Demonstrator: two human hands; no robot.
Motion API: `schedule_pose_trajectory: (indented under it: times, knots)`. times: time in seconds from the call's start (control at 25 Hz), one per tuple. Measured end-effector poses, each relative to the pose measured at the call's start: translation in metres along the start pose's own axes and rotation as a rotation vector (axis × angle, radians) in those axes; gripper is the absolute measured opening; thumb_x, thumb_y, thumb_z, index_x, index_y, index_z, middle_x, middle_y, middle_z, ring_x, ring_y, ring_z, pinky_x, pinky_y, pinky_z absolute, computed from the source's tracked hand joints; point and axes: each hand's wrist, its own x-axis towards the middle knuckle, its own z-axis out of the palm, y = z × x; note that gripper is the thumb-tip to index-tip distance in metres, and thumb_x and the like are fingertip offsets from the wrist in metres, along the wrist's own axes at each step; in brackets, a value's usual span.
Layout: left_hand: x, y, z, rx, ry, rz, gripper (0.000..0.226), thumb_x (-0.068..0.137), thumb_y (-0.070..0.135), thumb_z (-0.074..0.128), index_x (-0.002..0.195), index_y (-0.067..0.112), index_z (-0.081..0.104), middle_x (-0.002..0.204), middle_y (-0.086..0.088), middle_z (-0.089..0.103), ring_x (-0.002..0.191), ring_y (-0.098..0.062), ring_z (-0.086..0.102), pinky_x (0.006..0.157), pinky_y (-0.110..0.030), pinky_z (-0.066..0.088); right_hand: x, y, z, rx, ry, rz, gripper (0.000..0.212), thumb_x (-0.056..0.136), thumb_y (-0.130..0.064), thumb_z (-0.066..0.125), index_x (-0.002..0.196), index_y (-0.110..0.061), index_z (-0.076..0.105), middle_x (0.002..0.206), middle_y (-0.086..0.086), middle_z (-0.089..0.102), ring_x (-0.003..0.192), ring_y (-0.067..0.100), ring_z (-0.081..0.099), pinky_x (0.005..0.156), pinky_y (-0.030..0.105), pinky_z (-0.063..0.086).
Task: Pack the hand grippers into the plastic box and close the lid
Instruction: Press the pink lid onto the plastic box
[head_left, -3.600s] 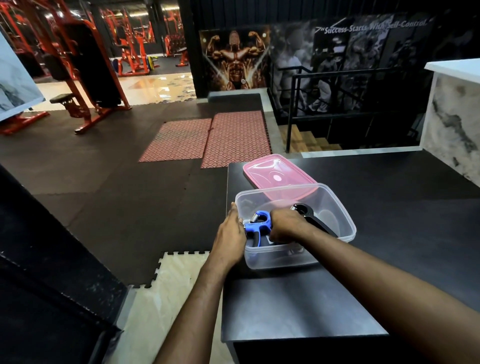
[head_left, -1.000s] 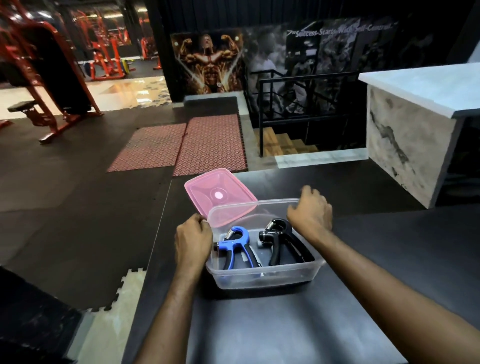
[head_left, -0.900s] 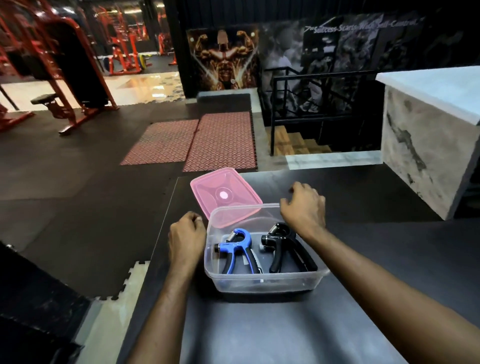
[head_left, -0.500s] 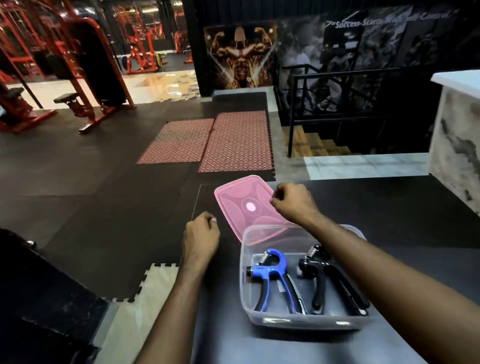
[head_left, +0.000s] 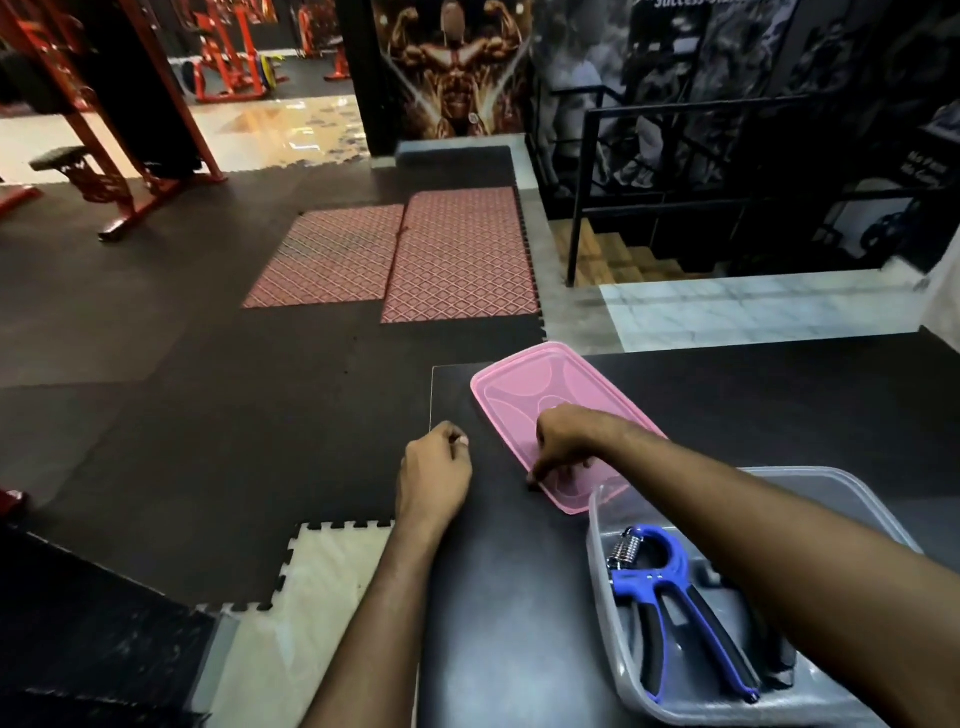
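The clear plastic box (head_left: 623, 613) sits at four o'clock on the black table (head_left: 509, 597), holding the blue hand gripper (head_left: 670, 597); a second, dark gripper lies mostly hidden under the forearm. The right hand (head_left: 566, 441) has shifted onto the smooth pink lid (head_left: 524, 389), fingertips pinching its near edge. The left hand (head_left: 434, 473) rests loosely curled at nine o'clock.

The lid (head_left: 524, 395) is pink and half clear, with curved lines pressed in it. The plastic box (head_left: 602, 582) is clear and grey-looking. One hand gripper (head_left: 670, 587) inside is blue with black handles and a silver spring. The table (head_left: 498, 623) is plain black. On the floor, two mats (head_left: 415, 260) are red with a pale diamond pattern; one tile (head_left: 317, 587) is cream. The gym machines (head_left: 119, 156) are red.
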Motion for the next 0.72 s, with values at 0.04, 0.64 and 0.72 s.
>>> schedule_pose_trajectory:
  times: [0.04, 0.64, 0.72]
  knots:
    - [0.002, -0.004, 0.000, -0.010, 0.000, 0.007, 0.017, 0.087, 0.024, 0.049, 0.091, 0.022, 0.066, 0.085, -0.007, 0.071, 0.085, -0.031, 0.066, 0.076, -0.038, 0.054, 0.001, -0.003, 0.003, -0.003, -0.089, 0.017, 0.039, 0.075, -0.043, 0.082, 0.071, -0.006, 0.072, 0.065, 0.007, 0.071, 0.058, 0.022, 0.067, 0.067, 0.034, 0.060]
    - [-0.002, 0.025, -0.020, -0.141, 0.191, 0.199, 0.022, 0.088, 0.014, 0.056, 0.108, 0.013, 0.065, 0.103, -0.010, 0.070, 0.096, -0.029, 0.065, 0.086, -0.037, 0.049, -0.084, 0.034, -0.042, 0.361, 1.095, 0.008, 0.012, 0.076, -0.027, 0.058, 0.077, -0.015, 0.057, 0.079, 0.003, 0.060, 0.072, 0.025, 0.051, 0.063, 0.033, 0.041]
    - [-0.005, 0.037, -0.018, -0.173, 0.189, 0.220, 0.035, 0.088, 0.016, 0.057, 0.123, 0.011, 0.058, 0.117, -0.012, 0.065, 0.105, -0.030, 0.063, 0.093, -0.038, 0.048, -0.096, 0.047, -0.045, 0.449, 1.179, -0.091, 0.012, 0.080, -0.025, 0.059, 0.079, -0.013, 0.059, 0.082, 0.003, 0.063, 0.074, 0.023, 0.056, 0.065, 0.034, 0.044]
